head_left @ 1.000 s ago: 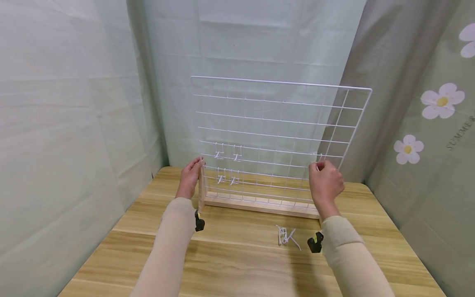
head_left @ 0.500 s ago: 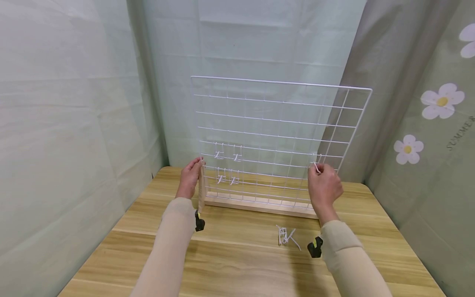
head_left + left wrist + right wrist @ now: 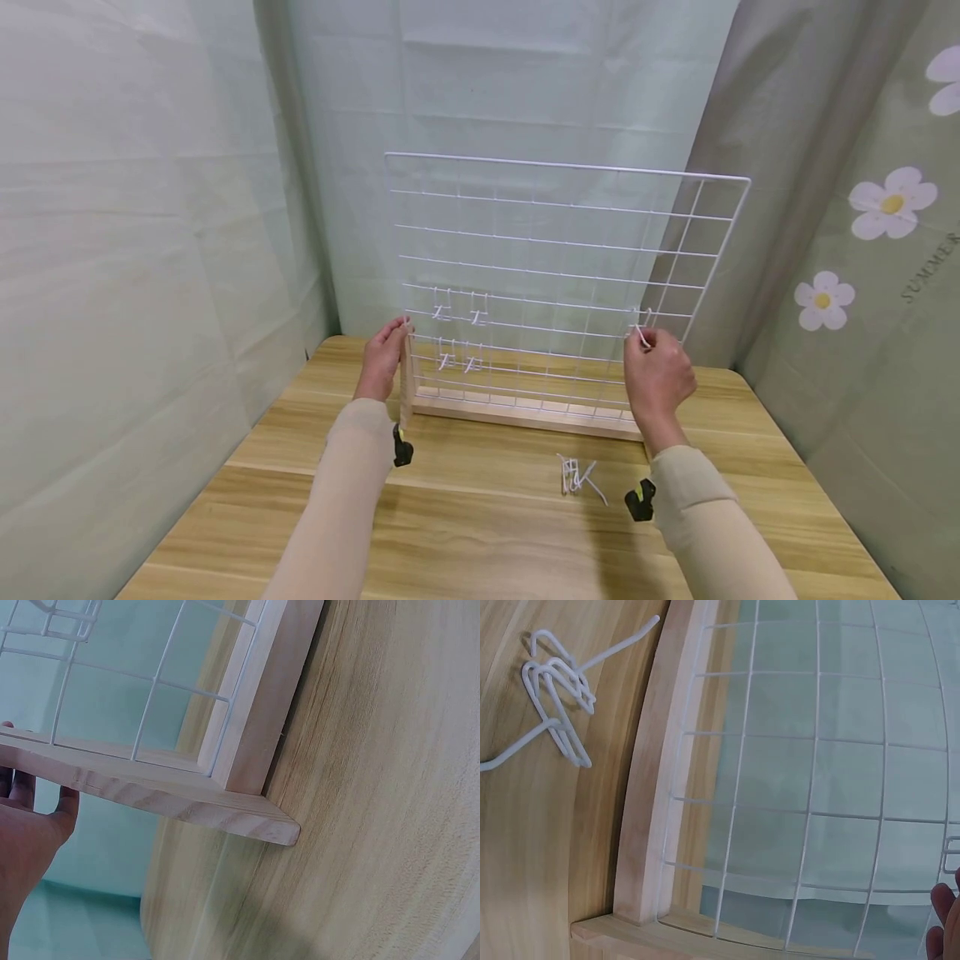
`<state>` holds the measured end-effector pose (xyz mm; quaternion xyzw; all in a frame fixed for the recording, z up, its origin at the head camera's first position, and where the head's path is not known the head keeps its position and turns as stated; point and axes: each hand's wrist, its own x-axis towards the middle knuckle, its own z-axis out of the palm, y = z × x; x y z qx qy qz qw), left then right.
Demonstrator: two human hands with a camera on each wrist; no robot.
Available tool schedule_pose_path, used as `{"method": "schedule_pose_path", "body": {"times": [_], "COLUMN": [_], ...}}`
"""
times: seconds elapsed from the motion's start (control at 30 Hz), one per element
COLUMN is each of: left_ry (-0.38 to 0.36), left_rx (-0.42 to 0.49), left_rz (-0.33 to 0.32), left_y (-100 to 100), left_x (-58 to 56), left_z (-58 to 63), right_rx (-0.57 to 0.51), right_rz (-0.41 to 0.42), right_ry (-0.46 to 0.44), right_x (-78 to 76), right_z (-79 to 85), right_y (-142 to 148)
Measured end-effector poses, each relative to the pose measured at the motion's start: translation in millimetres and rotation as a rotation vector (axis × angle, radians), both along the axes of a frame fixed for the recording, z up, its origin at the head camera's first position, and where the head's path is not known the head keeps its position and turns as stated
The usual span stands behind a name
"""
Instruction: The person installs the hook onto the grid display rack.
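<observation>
A white wire grid panel [image 3: 540, 242] stands upright in a light wooden stand [image 3: 525, 415]. My left hand [image 3: 381, 358] grips the stand's left wooden upright [image 3: 187, 802] near its top. At the grid's right side, my right hand [image 3: 660, 375] pinches a white wire hook [image 3: 640, 335], whose upper ends are at the grid wires; whether they are seated cannot be told. Only the fingertips [image 3: 943, 904] of this hand show in the right wrist view. Several white hooks [image 3: 442, 313] hang in two rows on the grid's left part.
Loose white hooks [image 3: 559, 697] lie on the wood-grain table [image 3: 465, 517] in front of the stand, left of the right wrist. Pale cloth curtains [image 3: 150, 250] enclose the table at the back and sides.
The right hand has shifted its fingers slightly about the hook, and more of the hook shows above them. The left hand stays on the upright.
</observation>
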<state>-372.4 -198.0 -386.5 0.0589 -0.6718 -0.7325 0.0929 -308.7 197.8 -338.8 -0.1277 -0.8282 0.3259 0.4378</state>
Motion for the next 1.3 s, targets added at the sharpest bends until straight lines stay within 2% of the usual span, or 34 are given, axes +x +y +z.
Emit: {"method": "schedule_pose_path", "body": {"times": [0.4, 0.63, 1.3], "left_ry": [-0.01, -0.014, -0.022], "left_rx": [-0.017, -0.013, -0.011], "left_rz": [0.008, 0.008, 0.013], "left_y": [0.3, 0.6, -0.4], "left_x": [-0.2, 0.3, 0.0], "left_z": [-0.5, 0.2, 0.1], "right_rx": [0.028, 0.039, 0.006], "right_rz": [0.034, 0.039, 0.1], "right_ry": [-0.011, 0.009, -0.039], "right_x": [3.9, 3.6, 9.8], "right_z": [-0.3, -6.9, -33.2], "right_y": [-0.3, -0.9, 2.8]}}
